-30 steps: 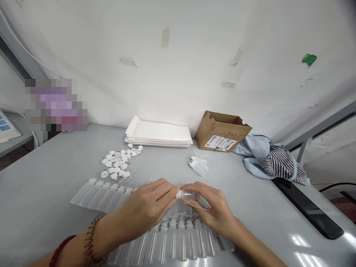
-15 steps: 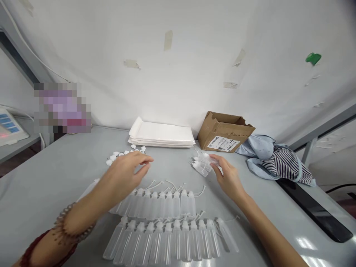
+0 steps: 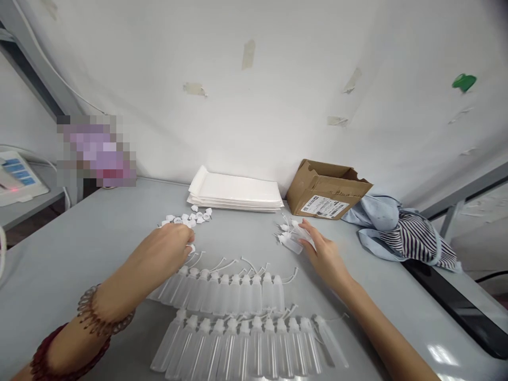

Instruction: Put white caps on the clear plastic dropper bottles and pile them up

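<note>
Caps, white and scattered, at left: had the left hand down among them with fingers curled together, could not tell whether pinching one. At right, held a clear bottle between thumb and fingers of the right hand, beside other small bottles near the cardboard box. Nearer, saw two rows of bottles along the surface.

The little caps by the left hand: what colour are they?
White; the caps show best in the head view, just beyond the left hand.
</note>
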`<state>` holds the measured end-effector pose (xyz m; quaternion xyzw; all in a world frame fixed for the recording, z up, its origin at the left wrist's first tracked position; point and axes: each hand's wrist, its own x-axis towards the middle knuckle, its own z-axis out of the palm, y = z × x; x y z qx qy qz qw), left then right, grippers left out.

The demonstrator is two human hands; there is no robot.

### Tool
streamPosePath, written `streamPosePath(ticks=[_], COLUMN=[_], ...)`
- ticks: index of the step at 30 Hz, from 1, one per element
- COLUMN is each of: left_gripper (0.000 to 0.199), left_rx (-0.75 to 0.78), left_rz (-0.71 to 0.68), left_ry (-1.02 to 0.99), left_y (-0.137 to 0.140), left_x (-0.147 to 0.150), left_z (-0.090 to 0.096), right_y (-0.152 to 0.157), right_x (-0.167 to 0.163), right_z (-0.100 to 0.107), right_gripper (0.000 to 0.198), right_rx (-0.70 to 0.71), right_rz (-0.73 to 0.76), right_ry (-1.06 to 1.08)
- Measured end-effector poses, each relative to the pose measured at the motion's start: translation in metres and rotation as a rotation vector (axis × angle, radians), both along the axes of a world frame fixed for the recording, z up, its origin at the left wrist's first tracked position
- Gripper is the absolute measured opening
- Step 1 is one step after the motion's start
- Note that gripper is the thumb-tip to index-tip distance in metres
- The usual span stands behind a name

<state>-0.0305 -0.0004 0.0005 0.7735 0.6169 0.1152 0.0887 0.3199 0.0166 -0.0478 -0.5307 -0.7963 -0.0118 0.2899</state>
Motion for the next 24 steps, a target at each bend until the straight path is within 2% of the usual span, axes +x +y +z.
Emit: streamPosePath(ticks=[3, 7, 9, 12, 17, 24], left_gripper=[0.030, 0.030, 0.029, 0.024, 0.020, 0.027], left_rx=[-0.082, -0.073, -0.069, -0.067, -0.030, -0.040], left_rz=[0.014, 0.017, 0.026, 0.042, 0.087, 0.109], left_ry=[0.154, 0.169, 0.176, 0.192, 0.166, 0.123], left_y=[0.004, 0.007, 0.007, 0.005, 0.003, 0.002], left_x=[0.001, 0.004, 0.008, 0.015, 0.024, 0.027], left_z=[-0.003, -0.003, -0.001, 0.003, 0.009, 0.010], right_y=[-0.004, -0.014, -0.021, -0.033, -0.051, -0.061], right_x=[-0.003, -0.009, -0.012, -0.019, -0.031, -0.037], right_z=[0.006, 0.019, 0.026, 0.037, 0.051, 0.056], right_gripper=[0.027, 0.020, 0.016, 0.011, 0.007, 0.042], right_rx=[0.017, 0.083, 0.065, -0.060, -0.391, -0.636], right_rz=[0.006, 0.093, 0.153, 0.268, 0.370, 0.410], right_ry=[0.004, 0.043, 0.069, 0.106, 0.159, 0.107])
